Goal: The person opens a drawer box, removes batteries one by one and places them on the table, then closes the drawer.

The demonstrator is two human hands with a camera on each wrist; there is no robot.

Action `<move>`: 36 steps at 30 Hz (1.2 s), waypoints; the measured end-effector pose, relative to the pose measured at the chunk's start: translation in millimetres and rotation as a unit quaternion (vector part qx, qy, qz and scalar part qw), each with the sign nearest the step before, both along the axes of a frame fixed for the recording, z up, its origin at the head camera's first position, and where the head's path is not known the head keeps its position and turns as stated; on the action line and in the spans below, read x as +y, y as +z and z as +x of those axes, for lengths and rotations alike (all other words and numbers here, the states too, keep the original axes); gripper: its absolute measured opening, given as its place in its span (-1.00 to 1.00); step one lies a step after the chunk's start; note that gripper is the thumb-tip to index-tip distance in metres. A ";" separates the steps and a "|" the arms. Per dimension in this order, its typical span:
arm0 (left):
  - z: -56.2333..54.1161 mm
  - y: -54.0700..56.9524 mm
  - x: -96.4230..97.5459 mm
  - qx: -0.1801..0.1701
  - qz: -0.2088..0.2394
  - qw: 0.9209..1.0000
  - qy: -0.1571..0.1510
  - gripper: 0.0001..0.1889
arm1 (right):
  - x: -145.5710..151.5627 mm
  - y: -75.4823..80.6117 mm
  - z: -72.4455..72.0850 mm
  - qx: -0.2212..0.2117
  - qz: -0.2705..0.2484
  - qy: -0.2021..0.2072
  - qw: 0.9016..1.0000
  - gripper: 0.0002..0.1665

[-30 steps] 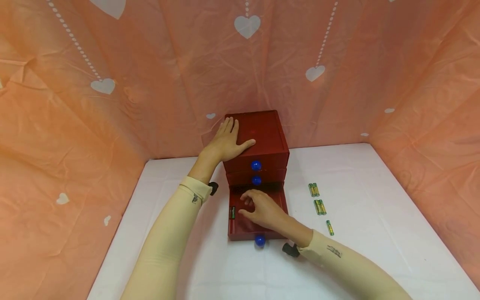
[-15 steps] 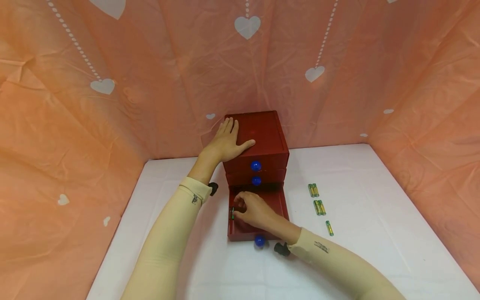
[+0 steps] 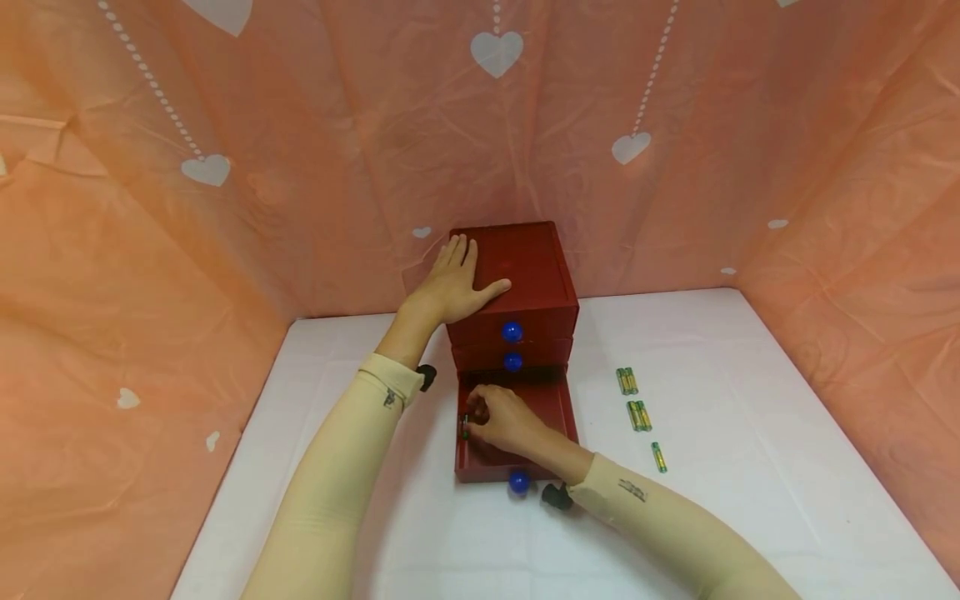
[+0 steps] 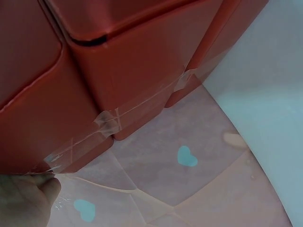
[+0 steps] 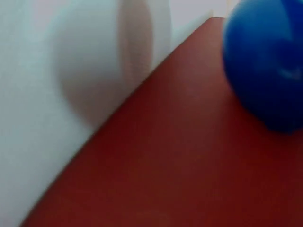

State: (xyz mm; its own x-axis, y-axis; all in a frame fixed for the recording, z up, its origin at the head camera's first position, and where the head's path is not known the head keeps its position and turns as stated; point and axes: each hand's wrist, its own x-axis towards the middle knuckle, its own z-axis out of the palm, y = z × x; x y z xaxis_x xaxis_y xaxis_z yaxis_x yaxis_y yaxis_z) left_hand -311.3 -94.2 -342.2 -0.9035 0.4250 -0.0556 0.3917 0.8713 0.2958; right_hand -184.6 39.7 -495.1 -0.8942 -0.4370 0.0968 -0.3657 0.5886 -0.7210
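My left hand (image 3: 453,287) rests flat, fingers spread, on the top of a red drawer cabinet (image 3: 525,262). The left wrist view shows the edge of that hand (image 4: 26,198) against the cabinet's taped side (image 4: 137,80). The lowest drawer (image 3: 551,404) is pulled out. Inside it, my right hand (image 3: 508,421) reaches to the left wall, thumb and curled fingers pinching a small green battery (image 3: 464,428) that they partly cover. In the right wrist view only the drawer front (image 5: 156,156) and its blue knob (image 5: 265,61) show; the hand is out of sight there.
On the white table (image 3: 735,400), right of the cabinet, lie a pair of green-and-gold batteries (image 3: 627,381), a second pair (image 3: 639,416) and a single battery (image 3: 659,457). The two upper drawers, with blue knobs (image 3: 512,332), are closed. Peach cloth (image 3: 360,167) hangs behind.
My right hand has moved left inside the drawer, and its thumb and fingers have come together at the battery by the left wall. The left hand has stayed in place.
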 end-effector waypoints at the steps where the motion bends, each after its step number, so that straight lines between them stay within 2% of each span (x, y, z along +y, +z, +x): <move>1: -0.1 -0.1 0.0 0.000 0.000 1.000 0.000 0.13 | -0.1 -1.3 -0.5 -0.001 0.001 -0.001 1.000 -0.67; 11: -1.5 -0.6 0.6 0.002 -0.001 1.000 -0.001 0.12 | -1.6 -10.7 -1.5 0.010 0.033 -0.002 0.999 -0.64; 19: -1.7 -0.7 0.3 0.000 -0.001 1.000 -0.002 0.12 | -2.4 -13.5 -2.8 0.018 0.031 0.011 0.999 -0.61; 36: -0.1 0.6 1.3 0.000 -0.005 1.000 -0.001 0.11 | -3.1 -18.8 -7.1 0.007 0.053 0.022 0.998 -0.52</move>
State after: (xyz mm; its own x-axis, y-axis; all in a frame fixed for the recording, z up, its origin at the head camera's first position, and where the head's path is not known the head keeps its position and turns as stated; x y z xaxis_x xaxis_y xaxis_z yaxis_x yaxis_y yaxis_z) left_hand -311.4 -92.9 -341.6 -0.9030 0.4256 -0.0597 0.3928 0.8737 0.2869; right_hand -191.7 36.6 -513.9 -0.8731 -0.4837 0.0606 -0.4021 0.6444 -0.6504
